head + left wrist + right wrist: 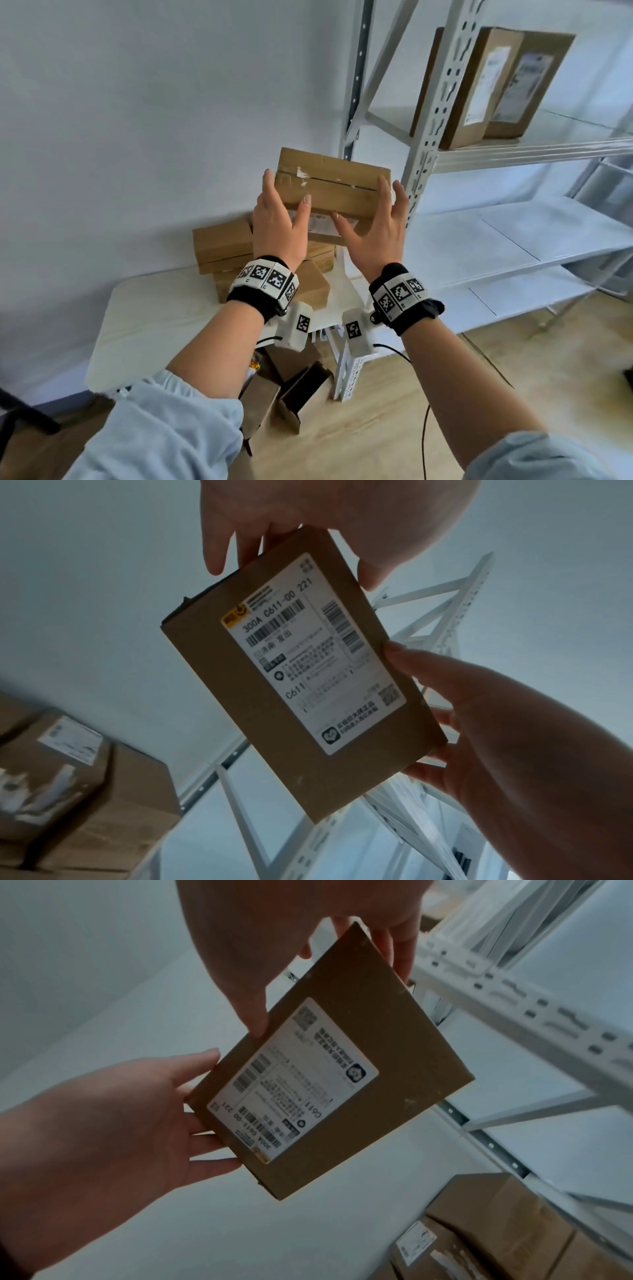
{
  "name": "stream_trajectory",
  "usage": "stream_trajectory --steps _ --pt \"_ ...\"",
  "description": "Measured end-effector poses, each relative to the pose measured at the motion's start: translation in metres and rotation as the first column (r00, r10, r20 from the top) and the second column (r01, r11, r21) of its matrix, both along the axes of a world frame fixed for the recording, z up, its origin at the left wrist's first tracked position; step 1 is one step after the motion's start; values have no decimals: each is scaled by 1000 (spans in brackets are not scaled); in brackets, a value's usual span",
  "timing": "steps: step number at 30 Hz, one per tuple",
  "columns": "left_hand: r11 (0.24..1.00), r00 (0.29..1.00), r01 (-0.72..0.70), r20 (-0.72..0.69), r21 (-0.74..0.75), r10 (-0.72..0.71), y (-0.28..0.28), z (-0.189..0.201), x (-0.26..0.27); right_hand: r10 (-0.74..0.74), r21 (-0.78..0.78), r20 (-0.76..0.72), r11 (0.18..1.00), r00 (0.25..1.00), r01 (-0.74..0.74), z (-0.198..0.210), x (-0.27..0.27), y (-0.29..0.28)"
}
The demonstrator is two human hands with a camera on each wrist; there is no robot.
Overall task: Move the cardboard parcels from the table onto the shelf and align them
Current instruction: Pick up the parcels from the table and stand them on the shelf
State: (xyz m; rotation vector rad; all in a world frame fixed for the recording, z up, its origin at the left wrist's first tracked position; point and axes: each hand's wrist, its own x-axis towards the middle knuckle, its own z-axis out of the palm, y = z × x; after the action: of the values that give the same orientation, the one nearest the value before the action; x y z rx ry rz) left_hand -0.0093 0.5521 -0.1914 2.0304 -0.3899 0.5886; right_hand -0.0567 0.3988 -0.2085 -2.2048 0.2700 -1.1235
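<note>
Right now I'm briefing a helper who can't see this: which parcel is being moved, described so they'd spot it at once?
Start at the white table against the wall, left of the metal shelf. Above its pile of brown boxes, one flat cardboard parcel is held in the air between the left hand and right hand. Only it is airborne, its shipping label facing down.
</note>
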Motion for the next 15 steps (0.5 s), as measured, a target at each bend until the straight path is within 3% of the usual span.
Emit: stream_trajectory --steps 7,15 --pt "997 995 77 58 28 -78 -70 19 -36 -133 -25 33 991 991 134 16 -52 -69" --pt "968 945 246 210 42 -249 -210 47 -74 -244 32 37 969 969 243 23 -111 -195"
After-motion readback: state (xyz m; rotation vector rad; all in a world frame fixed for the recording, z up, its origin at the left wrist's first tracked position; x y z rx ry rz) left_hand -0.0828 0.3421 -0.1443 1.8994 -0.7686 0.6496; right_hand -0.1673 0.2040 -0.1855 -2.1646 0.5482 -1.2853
